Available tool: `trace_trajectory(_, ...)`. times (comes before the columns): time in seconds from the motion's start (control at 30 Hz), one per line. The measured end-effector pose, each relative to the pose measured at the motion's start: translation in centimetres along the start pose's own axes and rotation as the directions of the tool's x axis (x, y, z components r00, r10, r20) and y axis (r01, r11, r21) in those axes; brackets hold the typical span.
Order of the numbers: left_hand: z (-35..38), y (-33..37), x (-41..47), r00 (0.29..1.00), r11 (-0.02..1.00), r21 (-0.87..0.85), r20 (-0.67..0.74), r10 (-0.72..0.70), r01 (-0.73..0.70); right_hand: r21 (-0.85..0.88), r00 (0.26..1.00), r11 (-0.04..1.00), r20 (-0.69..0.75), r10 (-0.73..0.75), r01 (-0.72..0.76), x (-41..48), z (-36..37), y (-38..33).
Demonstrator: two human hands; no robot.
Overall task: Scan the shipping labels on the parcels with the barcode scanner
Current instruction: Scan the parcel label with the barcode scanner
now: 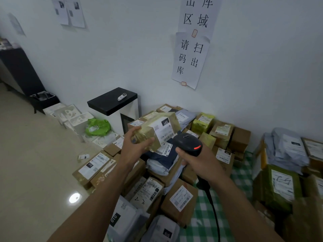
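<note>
- The left hand (136, 143) holds a tape-wrapped box (147, 132) up above the heap. Its thumb lies across the near face and its fingers curl over the far left edge.
- The box's shipping label (163, 132) is white with a black tag reading 231. It covers the right-hand end of the box and faces up, toward the scanner.
- The right hand (197, 161) is closed round the handle of the black barcode scanner (187, 143). The scanner's head sits just beside the label's lower right edge, and a red light (197, 147) glows on the back of the head.
- The scanner's black cable (214, 208) runs down from the handle over a green-checked cloth (206, 222).
- Under both hands a pile of parcels (180, 198) lies on the floor: brown cartons with grey and dark mailer bags, many with white labels face up.
- A second stack of cartons and grey bags (279, 180) stands at the right.
- Behind the pile, against the wall, is a white cabinet with a black top (108, 102), and a small white device (122, 96) lies on it.
- A green bag (97, 126) and white foam trays (70, 114) lie left of the cabinet.
- Paper signs (190, 56) with Chinese characters hang on the wall.
</note>
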State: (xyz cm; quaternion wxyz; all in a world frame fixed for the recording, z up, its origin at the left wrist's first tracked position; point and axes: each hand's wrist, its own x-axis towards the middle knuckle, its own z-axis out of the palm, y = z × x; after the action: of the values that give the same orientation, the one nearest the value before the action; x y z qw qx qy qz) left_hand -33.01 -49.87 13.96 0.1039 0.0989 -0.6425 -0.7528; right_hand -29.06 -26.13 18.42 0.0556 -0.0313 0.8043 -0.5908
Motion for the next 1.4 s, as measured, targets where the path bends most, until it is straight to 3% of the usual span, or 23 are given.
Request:
trace_trajectory(0.1,1.9,-1.9,-2.6,0.993,0.999,-0.03,0.106,-0.042,0.045,0.092,0.993,0.996,-0.115,0.004,0.007,-0.7,-0.2,0.7)
trace_trajectory(0.33,6.1,-5.8,-7.6,0.957,0.987,0.116,0.258,-0.136,0.109,0.317,0.958,0.948,-0.276,0.074,0.019,-3.0,-1.2,3.6)
trace_trajectory(0.4,6.9,-6.4,-7.9,0.93,0.971,0.001,0.286,-0.23,0.239,0.32,0.949,0.948,-0.297,0.109,-0.009,-3.7,-1.7,4.5)
trace_trajectory(0.5,8.5,-6.9,-7.9,0.875,0.857,-0.229,0.275,-0.398,0.462,0.313,0.935,0.949,-0.326,0.141,-0.034,-5.0,-2.7,5.8)
trace_trajectory(0.6,9.7,-7.8,-8.1,0.852,0.861,-0.107,0.249,-0.46,0.497,0.318,0.921,0.943,-0.33,0.209,-0.1,-6.8,-3.5,7.3)
trace_trajectory(0.8,11.4,-10.6,-11.2,0.676,0.809,0.122,0.487,-0.553,0.575,0.332,0.826,0.912,-0.424,0.372,-0.24,-10.8,-5.2,11.3)
trace_trajectory(0.93,11.1,-14.4,-13.6,0.629,0.809,0.271,0.518,-0.58,0.522,0.336,0.769,0.894,-0.47,0.433,-0.298,-12.6,-6.5,12.9)
trace_trajectory(1.07,9.7,-20.0,-16.5,0.501,0.761,0.433,0.575,-0.646,0.484,0.363,0.69,0.87,-0.535,0.487,-0.334,-14.8,-7.8,15.2)
trace_trajectory(1.2,9.8,-22.9,-19.1,0.38,0.7,0.506,0.597,-0.706,0.505,0.34,0.686,0.861,-0.521,0.507,-0.378,-16.3,-8.3,16.9)
trace_trajectory(1.4,12.3,-25.3,-21.2,0.277,0.688,0.621,0.633,-0.722,0.374,0.359,0.691,0.843,-0.486,0.535,-0.4,-17.1,-8.9,17.2)
